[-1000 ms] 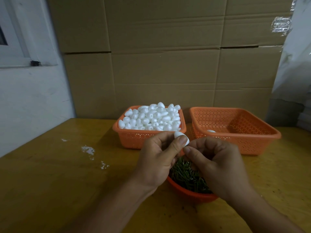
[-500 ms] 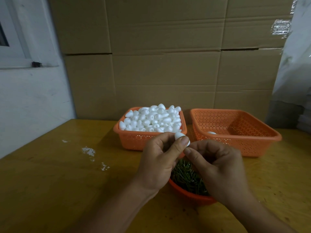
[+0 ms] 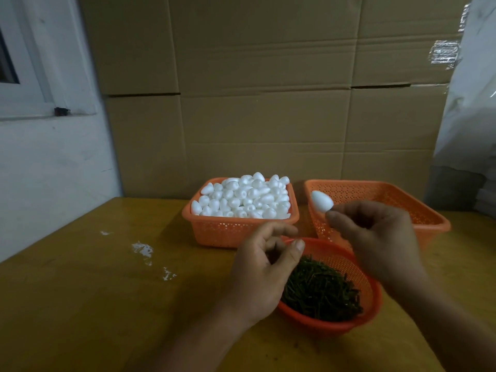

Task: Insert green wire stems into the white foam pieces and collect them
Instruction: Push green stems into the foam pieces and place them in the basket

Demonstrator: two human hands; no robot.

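Over the empty orange basket (image 3: 418, 210), right hand (image 3: 375, 237) pinches a white foam piece (image 3: 321, 201); left hand (image 3: 264, 267) hovers loosely curled, empty, beside the stem bowl (image 3: 373, 296).

A yellow-brown wooden table (image 3: 80, 304) carries three orange perforated baskets. A square basket (image 3: 236, 232) heaped with white foam pieces (image 3: 244, 197) stands near the far edge, a second square basket (image 3: 418, 208) just beside it to the right. A round basket (image 3: 346, 324) of green wire stems (image 3: 319, 291) sits nearer. White flecks (image 3: 143, 249) mark the left part.
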